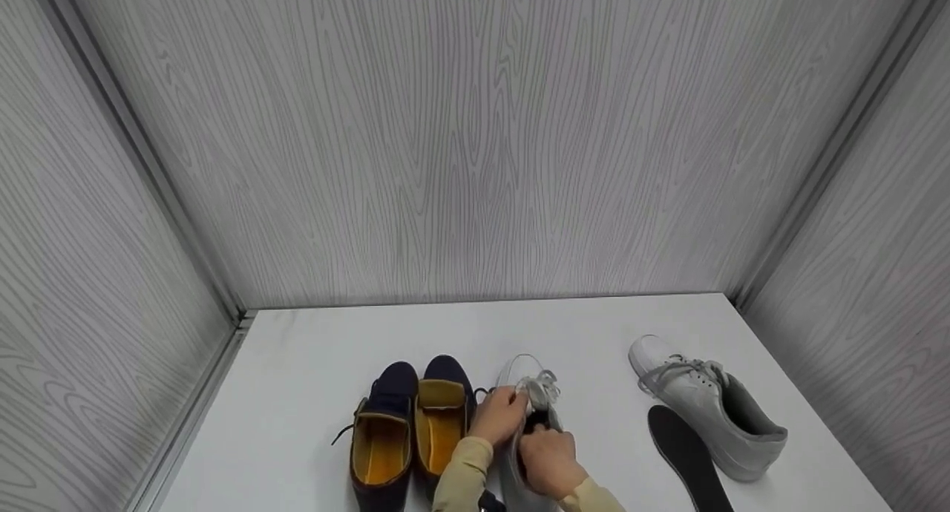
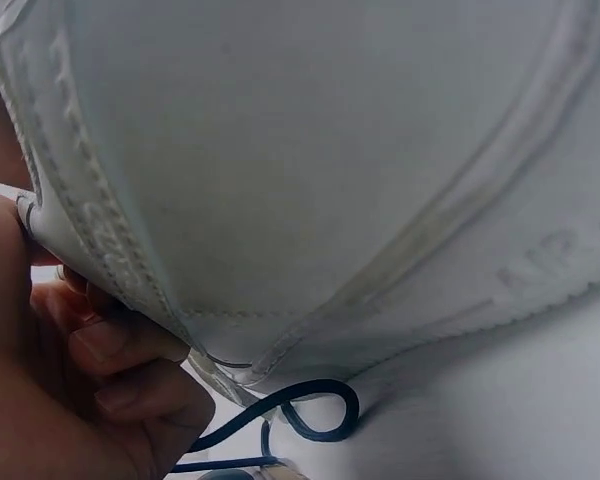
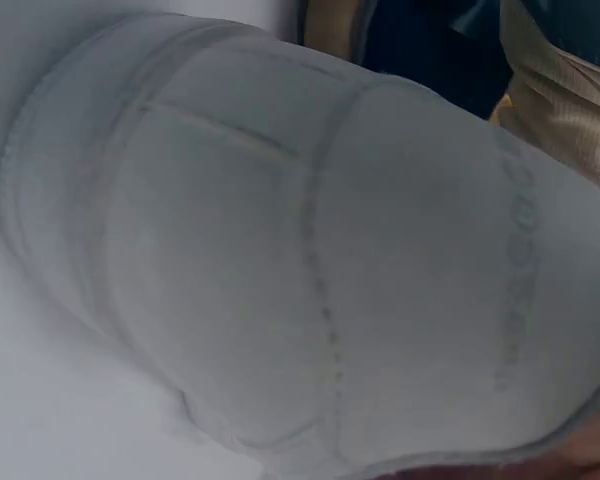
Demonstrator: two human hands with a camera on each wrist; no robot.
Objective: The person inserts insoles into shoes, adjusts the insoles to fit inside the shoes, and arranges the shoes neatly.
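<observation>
A white lace-up sneaker lies with its toe pointing away from me, between a pair of loafers and bare table. My left hand grips its upper near the tongue and laces; in the left wrist view, curled fingers hold the eyelet edge. My right hand reaches into the shoe's opening, where something black, perhaps an insole, shows. Its fingertips are hidden inside, so their hold is unclear. The right wrist view is mostly the sneaker's white heel and side.
Close on the left stand two navy loafers with tan linings, the left loafer and the right loafer. To the right, a second white sneaker lies at an angle beside a black insole. Wood-grain panels enclose the white table.
</observation>
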